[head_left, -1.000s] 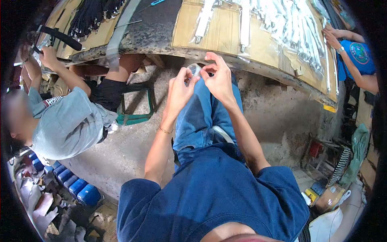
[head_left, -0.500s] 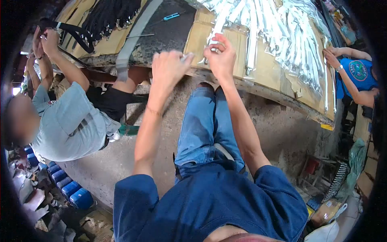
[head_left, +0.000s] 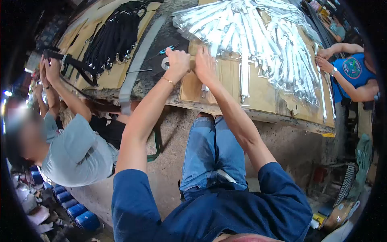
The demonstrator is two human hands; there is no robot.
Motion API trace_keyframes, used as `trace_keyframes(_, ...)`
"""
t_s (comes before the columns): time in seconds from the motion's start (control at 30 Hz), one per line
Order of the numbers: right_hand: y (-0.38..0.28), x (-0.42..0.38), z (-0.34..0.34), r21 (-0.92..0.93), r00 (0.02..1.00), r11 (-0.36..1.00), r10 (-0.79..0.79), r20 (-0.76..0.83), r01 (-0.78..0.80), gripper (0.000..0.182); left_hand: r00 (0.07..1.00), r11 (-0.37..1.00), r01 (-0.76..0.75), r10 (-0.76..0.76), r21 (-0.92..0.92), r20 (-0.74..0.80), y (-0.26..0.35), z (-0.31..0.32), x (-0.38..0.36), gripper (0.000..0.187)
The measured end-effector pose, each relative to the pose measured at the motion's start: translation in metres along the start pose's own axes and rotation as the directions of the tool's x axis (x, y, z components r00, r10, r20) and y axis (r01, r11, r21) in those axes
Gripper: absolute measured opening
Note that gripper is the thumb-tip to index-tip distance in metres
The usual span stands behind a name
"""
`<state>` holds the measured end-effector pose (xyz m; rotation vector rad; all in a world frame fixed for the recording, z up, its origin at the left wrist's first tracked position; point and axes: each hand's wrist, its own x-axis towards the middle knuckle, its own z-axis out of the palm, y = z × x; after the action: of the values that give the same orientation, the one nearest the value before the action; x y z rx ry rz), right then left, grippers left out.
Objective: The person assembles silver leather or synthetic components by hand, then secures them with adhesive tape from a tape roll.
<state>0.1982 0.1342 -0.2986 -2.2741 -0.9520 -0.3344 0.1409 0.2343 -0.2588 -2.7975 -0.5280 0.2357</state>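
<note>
My left hand (head_left: 178, 63) is closed over the table, its thumb side turned up. A pale curled strip (head_left: 165, 63) shows at its left edge; what lies inside the fingers is hidden. Close beside it, my right hand (head_left: 205, 64) lies with fingers stretched forward on a plastic-sleeved strap. The end of that sleeve (head_left: 204, 91) comes out below the wrist onto the cardboard (head_left: 190, 86). Beyond my hands, a fan of silvery-white straps in clear sleeves (head_left: 229, 30) covers the cardboard. Light-blue scissors (head_left: 165, 50) lie just left of my left hand.
A bundle of black straps (head_left: 115, 38) lies on the left, beside a grey tape strip (head_left: 139, 66). A person in a grey shirt (head_left: 76, 153) handles a black strap at left. Another person in a blue top (head_left: 351, 70) works at right. Blue containers (head_left: 86, 221) stand on the floor.
Both hands have moved forward over the table and closer together. My right hand has gone from a pinch to stretched fingers. The view has shifted, showing more of the table.
</note>
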Motion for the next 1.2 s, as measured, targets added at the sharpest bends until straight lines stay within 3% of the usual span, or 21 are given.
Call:
trace_keyframes(0.03,0.003,0.000,-0.005,0.043,1.000,0.999,-0.020,-0.007,0.020,0.045,1.000,1.000,-0.018,0.018,0.002,0.007,0.001,0.005,0.001,0.025)
trace_keyframes(0.07,0.005,-0.001,-0.019,0.190,1.000,0.982,0.011,-0.018,-0.007,0.034,0.989,0.998,-0.053,0.058,0.037,-0.135,-0.002,0.015,0.001,0.031)
trace_keyframes(0.1,0.012,-0.006,-0.032,0.190,1.000,0.982,0.021,-0.010,-0.019,0.034,0.958,0.994,-0.079,0.095,0.071,-0.270,-0.005,0.018,-0.002,0.039)
trace_keyframes(0.13,0.022,-0.013,-0.047,0.452,0.990,0.881,0.129,0.057,-0.141,0.027,0.891,0.992,-0.127,0.110,-0.010,-0.440,-0.005,0.025,-0.010,0.040)
trace_keyframes(0.17,0.033,-0.024,-0.062,0.664,0.964,0.700,0.215,0.154,-0.262,0.021,0.898,0.991,-0.129,0.108,-0.021,-0.426,-0.002,0.025,-0.024,0.040)
trace_keyframes(0.23,0.053,-0.059,-0.093,0.733,0.963,0.634,0.247,0.112,-0.247,0.018,0.639,0.928,-0.215,-0.101,-0.303,-0.762,0.010,0.028,-0.062,0.029)
trace_keyframes(0.3,0.077,-0.099,-0.112,0.612,0.988,0.781,0.156,0.009,-0.129,0.017,0.849,0.632,0.032,-0.426,-0.775,-0.313,0.035,0.061,-0.120,0.017)
trace_keyframes(0.37,0.086,-0.130,-0.129,0.716,0.978,0.670,0.190,0.089,-0.195,0.015,0.778,0.296,0.005,-0.601,-0.955,-0.182,0.072,0.123,-0.159,0.015)
trace_keyframes(0.4,0.087,-0.145,-0.134,0.797,0.963,0.545,0.209,0.171,-0.260,0.013,0.742,0.211,-0.041,-0.648,-0.977,-0.172,0.087,0.131,-0.166,0.021)
trace_keyframes(0.43,0.087,-0.153,-0.136,0.797,0.961,0.540,0.210,0.182,-0.270,0.013,0.698,0.129,-0.095,-0.698,-0.987,-0.159,0.102,0.133,-0.171,0.027)
trace_keyframes(0.5,0.084,-0.169,-0.143,0.826,0.940,0.450,0.190,0.283,-0.339,0.013,0.683,-0.330,-0.246,-0.726,-0.911,0.079,0.117,0.140,-0.169,0.041)
trace_keyframes(0.53,0.082,-0.175,-0.146,0.828,0.940,0.446,0.187,0.286,-0.341,0.013,0.672,-0.434,-0.237,-0.719,-0.869,0.176,0.124,0.149,-0.169,0.039)
trace_keyframes(0.6,0.074,-0.183,-0.147,0.847,0.932,0.391,0.190,0.308,-0.360,0.017,0.653,-0.625,-0.201,-0.659,-0.754,0.372,0.134,0.194,-0.165,0.040)
trace_keyframes(0.63,0.074,-0.186,-0.144,0.855,0.936,0.382,0.187,0.299,-0.350,0.017,0.736,-0.772,-0.222,-0.533,-0.596,0.416,0.138,0.221,-0.163,0.042)
trace_keyframes(0.7,0.075,-0.193,-0.140,0.858,0.932,0.367,0.187,0.310,-0.359,0.020,0.893,-0.832,-0.194,-0.369,-0.519,0.258,0.139,0.224,-0.160,0.042)
trace_keyframes(0.73,0.076,-0.197,-0.141,0.859,0.932,0.365,0.196,0.306,-0.359,0.020,0.896,-0.832,-0.186,-0.361,-0.522,0.257,0.136,0.228,-0.164,0.042)
trace_keyframes(0.8,0.076,-0.200,-0.147,0.835,0.902,0.349,0.241,0.358,-0.425,0.020,0.946,-0.565,0.126,-0.179,-0.815,0.270,0.124,0.214,-0.176,0.042)
trace_keyframes(0.9,0.088,-0.205,-0.148,0.847,0.915,0.356,0.236,0.328,-0.396,0.020,0.915,-0.454,0.126,-0.290,-0.882,0.280,0.114,0.191,-0.219,0.046)
trace_keyframes(1.1,0.071,-0.194,-0.142,0.823,0.892,0.348,0.226,0.391,-0.449,0.034,0.949,-0.468,0.014,-0.271,-0.884,0.158,0.103,0.085,-0.239,0.049)
trace_keyframes(1.13,0.071,-0.189,-0.142,0.814,0.882,0.341,0.201,0.426,-0.471,0.058,0.948,-0.491,-0.006,-0.281,-0.871,0.152,0.101,0.059,-0.233,0.045)
trace_keyframes(1.2,0.058,-0.169,-0.144,0.843,0.928,0.390,0.136,0.346,-0.371,0.071,0.959,-0.458,-0.006,-0.256,-0.889,0.125,0.090,0.026,-0.213,0.042)
